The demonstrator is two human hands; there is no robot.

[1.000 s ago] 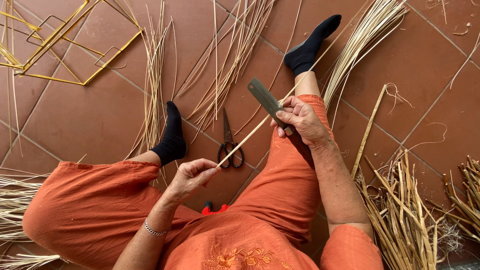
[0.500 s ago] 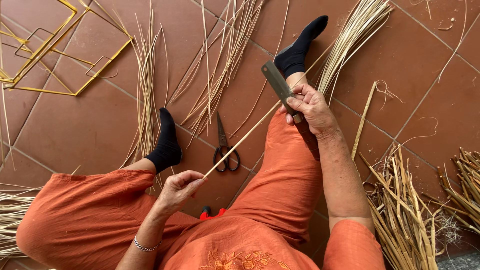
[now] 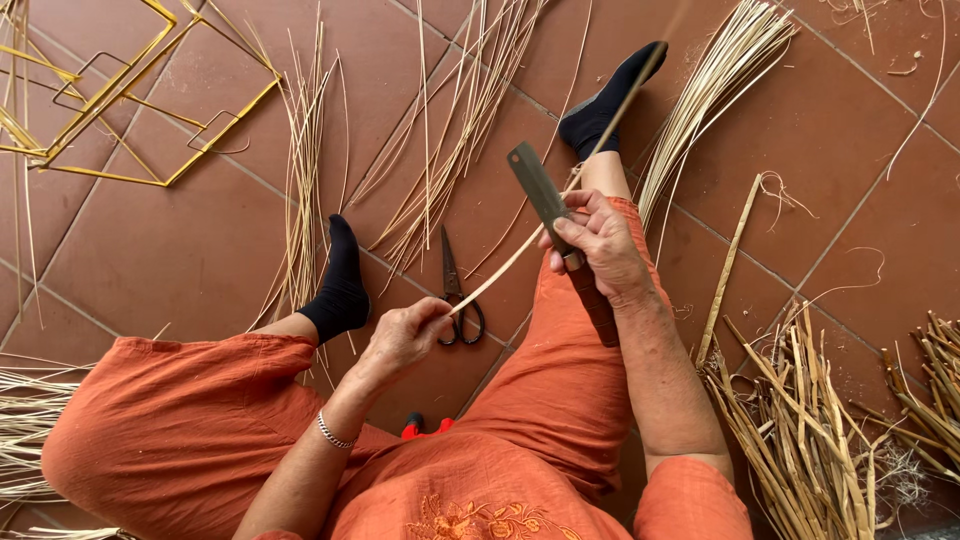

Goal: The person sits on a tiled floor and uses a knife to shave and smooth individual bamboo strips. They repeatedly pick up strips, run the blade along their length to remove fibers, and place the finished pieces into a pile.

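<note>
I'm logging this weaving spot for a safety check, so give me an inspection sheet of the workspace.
Surface: terracotta tile floor.
Job's things: thin reed strip; broad-bladed knife.
Clutter: scissors, loose reed bundles, cane offcuts, yellow wire frame.
Grippers: left hand pinches the strip's near end; right hand grips the knife against the strip.
Cables: nothing seen.
Surroundings: orange trousers, black socks.

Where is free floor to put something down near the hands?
Bare tile lies left of the left foot, below the yellow frame, and far right beyond the loose stick. Crowded: around the scissors and the cane heap lower right.
</note>
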